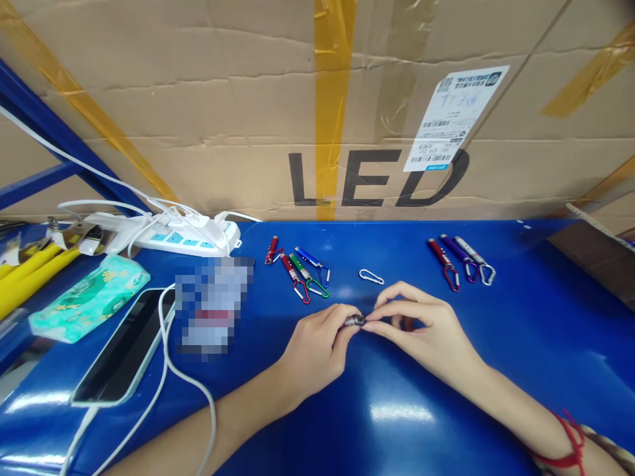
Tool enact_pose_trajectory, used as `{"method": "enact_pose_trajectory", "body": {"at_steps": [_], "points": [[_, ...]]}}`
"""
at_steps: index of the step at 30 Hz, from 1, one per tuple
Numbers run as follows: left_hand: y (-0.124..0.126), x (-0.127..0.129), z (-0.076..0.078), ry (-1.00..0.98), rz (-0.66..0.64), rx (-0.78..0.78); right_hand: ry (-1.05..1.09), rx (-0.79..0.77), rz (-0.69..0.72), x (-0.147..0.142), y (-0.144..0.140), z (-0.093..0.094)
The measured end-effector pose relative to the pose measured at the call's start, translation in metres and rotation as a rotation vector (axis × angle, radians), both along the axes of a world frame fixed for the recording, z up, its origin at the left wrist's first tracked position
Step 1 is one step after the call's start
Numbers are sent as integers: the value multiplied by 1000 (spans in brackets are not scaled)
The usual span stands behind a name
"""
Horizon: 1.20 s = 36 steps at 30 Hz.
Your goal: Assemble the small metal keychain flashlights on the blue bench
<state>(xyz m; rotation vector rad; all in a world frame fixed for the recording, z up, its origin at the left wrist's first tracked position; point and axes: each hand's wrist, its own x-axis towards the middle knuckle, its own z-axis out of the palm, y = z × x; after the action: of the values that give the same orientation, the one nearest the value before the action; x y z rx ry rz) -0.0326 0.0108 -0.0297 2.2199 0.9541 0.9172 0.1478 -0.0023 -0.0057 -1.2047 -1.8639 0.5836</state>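
My left hand point(317, 347) is closed around a small black keychain flashlight point(354, 320); only its shiny dark end shows past the fingers. At that end, the thumb and fingertips of my right hand point(421, 320) pinch something tiny that I cannot make out. Just beyond the hands lies a loose silver carabiner point(372, 276). Keychain flashlights with carabiners lie in two groups: to the left a red one point(292, 270), a green one point(301, 268), a blue one point(308, 256) and a shorter red one point(272, 250); to the right a red point(440, 258), a purple point(457, 251) and a silver one point(471, 252).
On the blue table point(397, 390), a phone point(126, 350) with a white cable point(166, 357), a green tissue pack point(92, 297) and a power strip point(198, 244) lie left. A blurred-out item point(213, 307) sits beside them. A cardboard box point(248, 132) walls the back.
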Motion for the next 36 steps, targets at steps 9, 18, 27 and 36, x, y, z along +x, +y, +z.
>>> {"method": "enact_pose_trajectory", "body": {"at_steps": [9, 18, 27, 36], "points": [[0, 1, -1, -12, -26, 25, 29, -68, -47, 0, 1, -2], [0, 0, -1, -4, -44, 55, 41, -148, -42, 1, 2, -3], [1, 1, -4, 19, -29, 74, 19, -107, -28, 0, 1, -3], [1, 2, -1, 3, -11, 122, 35, -149, -29, -1, 2, 1]]}}
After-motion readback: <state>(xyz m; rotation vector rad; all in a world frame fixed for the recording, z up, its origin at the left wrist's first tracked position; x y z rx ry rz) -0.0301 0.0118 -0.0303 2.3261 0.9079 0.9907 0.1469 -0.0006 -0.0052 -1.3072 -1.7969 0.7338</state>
